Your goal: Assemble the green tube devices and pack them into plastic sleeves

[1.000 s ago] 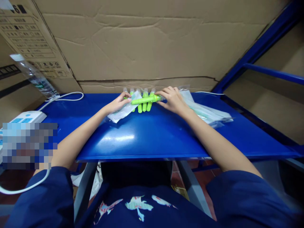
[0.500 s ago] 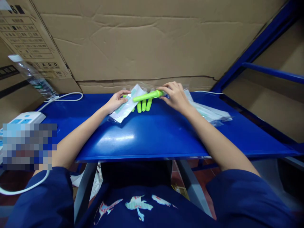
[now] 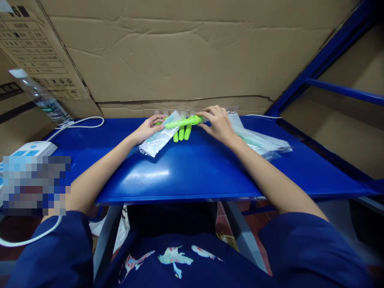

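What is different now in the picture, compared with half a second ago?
The green stick in the right hand has moved slightly left, farther over the packet in the left hand; the packet's upper end has dipped. Neither hand let go. The bottle and packet pile stayed.

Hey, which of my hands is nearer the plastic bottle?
Left. Your left hand is to the right of the bottle, holding the packet; your right hand is farther right, at one end of the green stick.
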Available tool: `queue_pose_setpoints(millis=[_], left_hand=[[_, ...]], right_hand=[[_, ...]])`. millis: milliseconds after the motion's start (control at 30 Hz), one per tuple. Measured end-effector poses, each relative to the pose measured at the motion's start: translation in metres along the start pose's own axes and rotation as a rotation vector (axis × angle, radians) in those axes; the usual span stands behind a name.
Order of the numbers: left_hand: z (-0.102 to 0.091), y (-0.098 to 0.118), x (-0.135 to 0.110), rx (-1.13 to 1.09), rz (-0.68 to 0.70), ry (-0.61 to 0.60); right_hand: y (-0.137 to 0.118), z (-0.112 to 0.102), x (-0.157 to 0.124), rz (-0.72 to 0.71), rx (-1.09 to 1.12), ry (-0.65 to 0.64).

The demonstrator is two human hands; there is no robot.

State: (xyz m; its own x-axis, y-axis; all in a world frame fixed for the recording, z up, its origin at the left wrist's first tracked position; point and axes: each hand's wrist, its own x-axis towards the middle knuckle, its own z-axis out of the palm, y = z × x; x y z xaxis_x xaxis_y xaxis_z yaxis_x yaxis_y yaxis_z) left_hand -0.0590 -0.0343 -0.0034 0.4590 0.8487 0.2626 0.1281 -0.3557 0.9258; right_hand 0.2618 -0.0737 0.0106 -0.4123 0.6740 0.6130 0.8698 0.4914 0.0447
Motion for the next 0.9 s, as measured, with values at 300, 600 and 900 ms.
queue_pose_setpoints(millis=[300,600,900], left_hand=[[0.011,0.009,-0.005,-0.099,-0.108,-0.041],[0.021,0.016,-0.01,-0.056,-0.198,-0.101],[0.027,0.032,-0.015,-0.167,-0.258,-0.206]], right_hand=[[-0.019,0.015,0.001,-0.102,0.11,0.023],[-0.042,0.025,0.004,-0.18,0.238,0.036],[-0.058,0.021,0.005,0.008,0.167,0.071]])
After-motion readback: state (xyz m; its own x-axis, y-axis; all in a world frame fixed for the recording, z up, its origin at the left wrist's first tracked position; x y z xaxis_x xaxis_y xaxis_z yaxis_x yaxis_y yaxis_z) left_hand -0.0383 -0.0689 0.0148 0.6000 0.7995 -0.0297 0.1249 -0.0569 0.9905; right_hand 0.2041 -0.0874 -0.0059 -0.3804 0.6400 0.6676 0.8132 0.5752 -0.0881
